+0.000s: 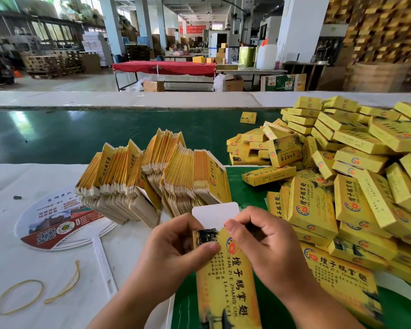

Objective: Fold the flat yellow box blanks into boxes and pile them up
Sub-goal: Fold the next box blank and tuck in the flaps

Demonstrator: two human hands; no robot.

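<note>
A yellow box blank [226, 279] lies lengthwise between both hands, its white end flap [216, 216] standing up just beyond the fingertips. The left hand [176, 245] pinches the blank's left edge, thumb on top. The right hand [266, 241] curls closed over the right edge near the flap. Just past the left fingers stands a stack of flat blanks [152, 176]; right of the right fingers rises a pile of folded boxes [342, 176]. Left of the left hand lie a paper fan [62, 222] and rubber bands [19, 296].

The near end of the yellow box blank [228, 281] runs off the bottom edge, blurred there. The left hand [176, 248] and right hand [263, 241] hide its upper corners. The heap of folded boxes [356, 176] is cut by the right edge.
</note>
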